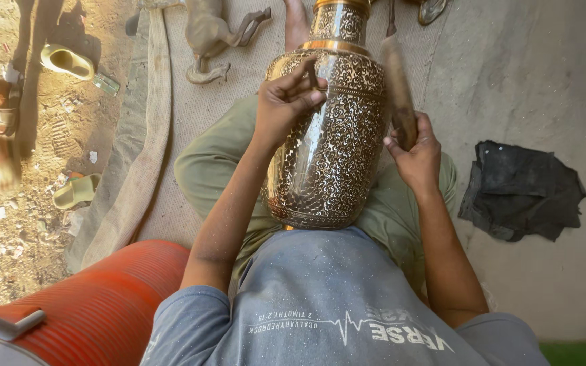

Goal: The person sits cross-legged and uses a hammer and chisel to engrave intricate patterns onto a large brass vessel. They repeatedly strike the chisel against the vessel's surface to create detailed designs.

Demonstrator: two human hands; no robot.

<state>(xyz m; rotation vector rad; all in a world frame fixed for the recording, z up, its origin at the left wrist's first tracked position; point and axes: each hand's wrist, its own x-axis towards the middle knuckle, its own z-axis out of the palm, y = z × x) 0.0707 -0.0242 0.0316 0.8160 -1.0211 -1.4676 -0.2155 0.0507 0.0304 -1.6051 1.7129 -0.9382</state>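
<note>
**Engraved brass vase across the lap, a tool in each hand**

A grey woven mat (pixel 191 122) covers the ground under the seated person, its left edge folded into a thick roll beside sandy dirt. At the lower left corner sits a ribbed orange drum (pixel 103 305). To the right of the mat runs a bare concrete floor (pixel 530 88), where a crumpled dark cloth (pixel 520 190) lies well apart from the person's right elbow.

The largest worked object is a tall brass vase (pixel 327 156), covered in fine scrolling engraving, lying tilted across the person's lap on olive trousers, its base toward the belly and its neck pointing away toward the mat's far edge. It lies between the two hands.

The left hand (pixel 286 102) rests against the vase's upper left shoulder, its fingers pinched around a thin chisel (pixel 313 78) whose tip meets the metal surface. The right hand (pixel 415 149) is just beside the vase's right flank, clenched around the lower end of a long wooden mallet (pixel 398 88), which rises alongside the vase's neck.

Near the mat's far edge lies a small brass animal figure (pixel 211 34). On the dirt lie two pale green sandals, one (pixel 68 61) far and one (pixel 76 191) nearer.
</note>
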